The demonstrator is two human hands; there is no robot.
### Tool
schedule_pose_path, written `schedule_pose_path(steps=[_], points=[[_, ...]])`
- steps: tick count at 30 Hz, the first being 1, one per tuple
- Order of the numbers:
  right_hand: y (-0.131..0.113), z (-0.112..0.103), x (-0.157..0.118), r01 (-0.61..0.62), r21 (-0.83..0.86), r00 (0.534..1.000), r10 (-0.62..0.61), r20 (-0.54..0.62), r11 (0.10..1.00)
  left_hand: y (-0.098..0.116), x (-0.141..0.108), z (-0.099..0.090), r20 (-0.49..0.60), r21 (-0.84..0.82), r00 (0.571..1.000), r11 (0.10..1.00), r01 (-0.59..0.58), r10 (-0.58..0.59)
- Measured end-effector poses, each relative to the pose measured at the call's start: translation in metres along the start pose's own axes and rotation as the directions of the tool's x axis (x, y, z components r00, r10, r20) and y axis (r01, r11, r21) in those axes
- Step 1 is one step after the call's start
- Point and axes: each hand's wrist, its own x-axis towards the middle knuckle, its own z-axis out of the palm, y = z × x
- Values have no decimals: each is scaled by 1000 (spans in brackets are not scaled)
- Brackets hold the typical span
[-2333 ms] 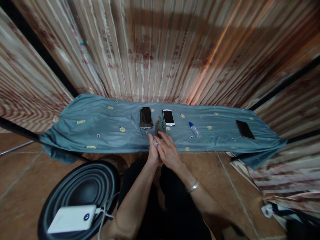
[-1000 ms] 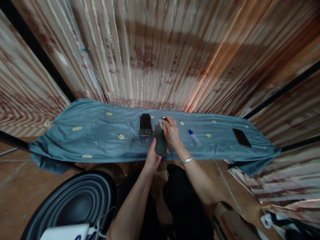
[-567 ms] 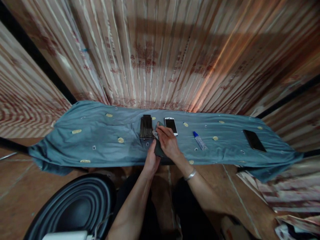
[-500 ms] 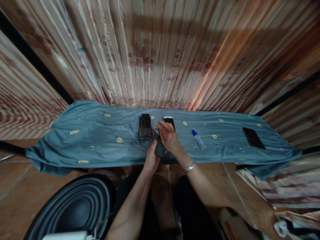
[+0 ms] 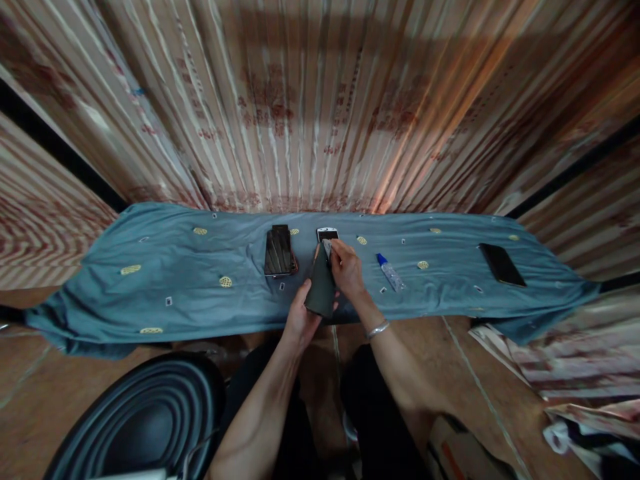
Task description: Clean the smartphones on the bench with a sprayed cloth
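My left hand (image 5: 302, 316) is wrapped around the lower end of a dark grey-green panel (image 5: 319, 291), which stands tilted at the front edge of the cloth-covered table. It narrows toward the top, and I cannot tell its exact kind. At its upper right edge my right hand (image 5: 349, 268) is closed in a pinch, with a small pale grey piece (image 5: 327, 247) by the fingertips. Just behind lies a white-framed phone (image 5: 327, 233), partly hidden by the panel and fingers. Left of my hands, dark phones (image 5: 279, 252) lie stacked.
A blue-capped clear tube (image 5: 391, 272) lies right of my hands on the blue table cloth (image 5: 200, 280). Farther right is a black phone-like slab (image 5: 501, 265). A curtain (image 5: 300, 133) hangs behind the table. A black ribbed round stool (image 5: 145, 427) stands at lower left.
The grey-green panel has been raised and turned, so more of its face shows. My right hand has shifted to its upper right edge. The whole view has shifted slightly.
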Motion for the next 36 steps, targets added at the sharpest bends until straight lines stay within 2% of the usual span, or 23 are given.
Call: schedule_pose_path(steps=[3, 6, 11, 16, 26, 29, 32, 36], points=[[9, -2, -7, -39, -22, 999, 38, -14, 999, -1, 1, -2, 2, -1, 1000, 1000, -9, 9], [13, -5, -11, -27, -53, 999, 26, -33, 998, -1, 1, -3, -3, 5, 1000, 1000, -10, 10], [8, -11, -15, 11, -55, 999, -13, -39, 998, -1, 0, 0, 5, 2, 1000, 1000, 0, 0], [4, -16, -16, -11, -12, 997, 10, -82, 1000, -4, -1, 0, -18, 26, 1000, 1000, 10, -10], [-6, -15, -21, 9, -5, 1000, -9, -6, 1000, -3, 0, -3, -16, 14, 999, 999, -30, 30], [-1, -14, -19, -33, 27, 999, 33, -27, 999, -4, -1, -4, -20, 26, 1000, 1000, -11, 11], [7, -14, -14, -102, 164, 993, 109, -35, 981, -4, -3, -5, -34, 37, 999, 999, 1, 0], [20, -15, -9, -287, 396, 951, 310, 6, 872, -3, -4, -8, -14, 50, 1000, 999, -3, 3]])
